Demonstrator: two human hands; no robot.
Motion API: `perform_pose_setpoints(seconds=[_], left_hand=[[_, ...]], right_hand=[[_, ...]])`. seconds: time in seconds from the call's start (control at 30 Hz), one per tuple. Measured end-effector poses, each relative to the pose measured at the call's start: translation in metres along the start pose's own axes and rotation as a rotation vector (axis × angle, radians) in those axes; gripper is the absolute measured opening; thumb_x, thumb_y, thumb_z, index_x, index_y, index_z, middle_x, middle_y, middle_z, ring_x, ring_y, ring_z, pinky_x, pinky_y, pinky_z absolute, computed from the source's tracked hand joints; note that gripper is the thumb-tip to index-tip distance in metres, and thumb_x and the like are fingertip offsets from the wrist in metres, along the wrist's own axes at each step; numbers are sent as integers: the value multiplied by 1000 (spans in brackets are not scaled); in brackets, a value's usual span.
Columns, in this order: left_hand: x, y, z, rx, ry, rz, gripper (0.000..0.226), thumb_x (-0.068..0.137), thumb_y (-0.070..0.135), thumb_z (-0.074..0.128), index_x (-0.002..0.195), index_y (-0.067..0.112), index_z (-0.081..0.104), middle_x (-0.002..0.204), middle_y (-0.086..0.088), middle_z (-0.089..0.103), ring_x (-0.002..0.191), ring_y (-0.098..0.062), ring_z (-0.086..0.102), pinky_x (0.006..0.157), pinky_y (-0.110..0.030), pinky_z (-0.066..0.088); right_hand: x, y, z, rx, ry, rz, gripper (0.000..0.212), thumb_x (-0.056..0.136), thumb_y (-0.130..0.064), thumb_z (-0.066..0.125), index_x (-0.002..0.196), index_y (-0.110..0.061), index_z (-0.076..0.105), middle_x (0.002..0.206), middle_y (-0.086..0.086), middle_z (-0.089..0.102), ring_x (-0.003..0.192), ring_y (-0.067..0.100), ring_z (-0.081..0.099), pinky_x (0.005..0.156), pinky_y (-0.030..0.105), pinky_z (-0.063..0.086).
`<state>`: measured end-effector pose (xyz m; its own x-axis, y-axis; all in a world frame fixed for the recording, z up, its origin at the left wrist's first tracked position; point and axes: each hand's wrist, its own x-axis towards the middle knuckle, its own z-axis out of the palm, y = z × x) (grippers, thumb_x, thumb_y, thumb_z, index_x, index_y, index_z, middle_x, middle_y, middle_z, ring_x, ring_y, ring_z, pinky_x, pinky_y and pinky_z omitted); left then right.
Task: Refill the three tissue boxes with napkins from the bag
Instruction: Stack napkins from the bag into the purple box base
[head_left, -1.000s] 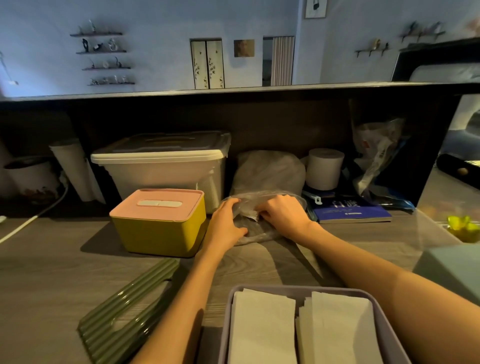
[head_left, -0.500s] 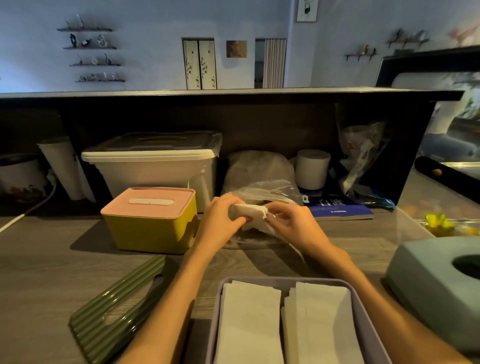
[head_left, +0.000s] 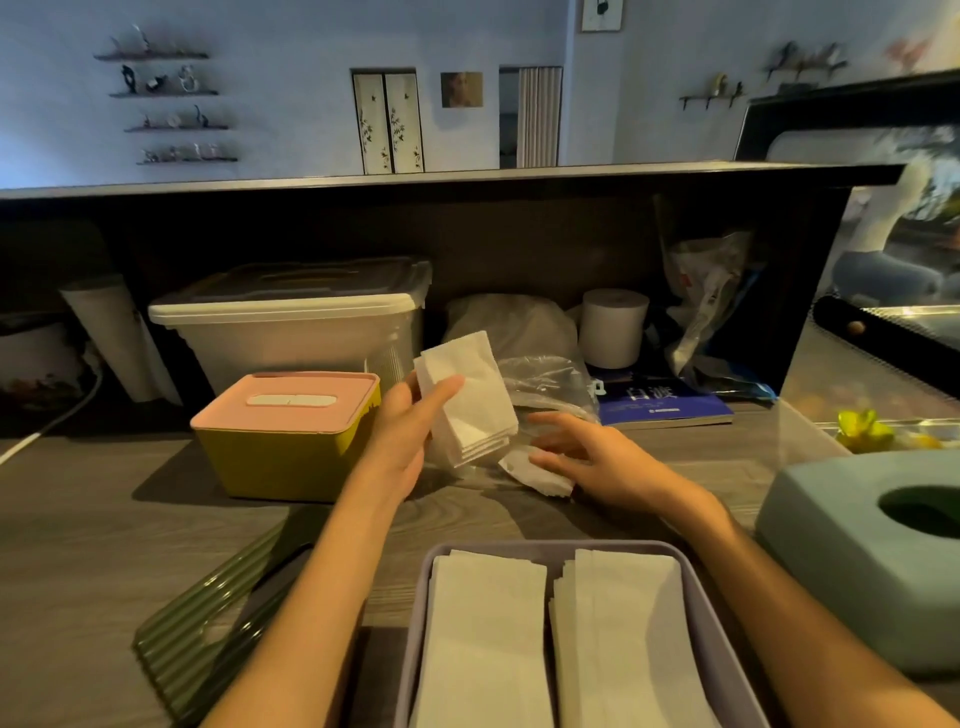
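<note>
The napkins (head_left: 467, 400), a thin folded stack, stand tilted in the air over the middle of the desk (head_left: 104, 519), gripped by the left hand (head_left: 400, 436) with the thumb across the front face and the fingers behind; I judge they are held up clear of the bag so they can be carried to a box. The right hand (head_left: 587, 457) lies low just right of them, fingers loosely spread and gripping nothing, its tips at a loose white napkin (head_left: 540, 473) lying on the bag (head_left: 550, 384), probably steadying the plastic. The bag is clear, crumpled and flat on the desk just behind both hands; what remains inside it I cannot tell. Nearest the camera, the grey box (head_left: 431, 571) is open-topped and holds two side-by-side stacks of white napkins, so it looks filled or nearly so. Its likely lid, the ribbed green lid (head_left: 208, 613), lies on the desk to the near left. The yellow box (head_left: 280, 447), left of the hands, has its pink lid on, so its contents are hidden. The blue box (head_left: 841, 561) at the near right shows only a dark oval opening. Farther back stand a lidded plastic bin (head_left: 291, 322), a paper roll (head_left: 613, 327) and a blue book (head_left: 665, 405).
</note>
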<state>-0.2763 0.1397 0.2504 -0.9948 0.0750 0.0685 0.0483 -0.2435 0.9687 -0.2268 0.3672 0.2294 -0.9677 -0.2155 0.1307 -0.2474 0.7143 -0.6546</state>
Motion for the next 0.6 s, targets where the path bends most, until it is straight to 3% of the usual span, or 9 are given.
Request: perform_pose_setpoints(seconds=[0.07,0.17,0.23,0.3,0.4,0.5,0.6], left_hand=[[-1,0,2,-163,22,-93,26,93,23,70,118,24,61,110,-2,73,104,-22,69,86,-40,59],[-6,-1,5,-305,11,-201,28,95,25,64,122,15,63,99,-6,79,90,-24,76,70,-34,62],[-9,-2,8,-422,-93,-244,35,98,29,55,129,14,61,114,-13,75,106,-29,72,86,-42,60],[-12,-2,11,-573,-184,-263,40,100,30,45,134,12,58,128,-16,69,120,-31,66,102,-45,50],[-14,-2,13,-724,-192,-293,40,100,28,44,134,9,55,127,-15,69,121,-31,65,111,-47,44],[-15,-2,13,-730,-195,-314,41,99,31,48,128,5,58,121,-17,70,116,-33,63,114,-47,40],[-15,0,16,-473,-196,-304,46,101,43,47,122,5,63,106,-17,74,98,-30,67,109,-47,44]], right_hand=[[-2,1,-3,-17,-16,6,49,103,-34,56,150,-36,41,145,-5,57,127,5,52,98,19,44],[-3,8,-5,-138,-62,11,60,99,-30,66,150,-42,39,146,-11,54,130,9,51,105,29,47],[-2,10,-2,-180,-43,7,57,97,-22,68,146,-39,45,143,-10,56,129,11,54,103,28,50],[1,12,0,-178,37,-17,44,96,-14,66,135,-31,53,136,-8,61,124,10,58,91,17,51],[1,9,-4,-172,151,-20,29,98,-17,66,124,-28,60,124,-7,65,115,11,62,79,14,47],[-5,-1,-20,-59,147,-59,20,95,-25,70,113,-33,67,112,-15,67,107,5,63,79,21,56],[-18,-14,-41,186,17,-71,21,91,-31,72,112,-34,73,108,-14,71,105,3,67,87,27,59]])
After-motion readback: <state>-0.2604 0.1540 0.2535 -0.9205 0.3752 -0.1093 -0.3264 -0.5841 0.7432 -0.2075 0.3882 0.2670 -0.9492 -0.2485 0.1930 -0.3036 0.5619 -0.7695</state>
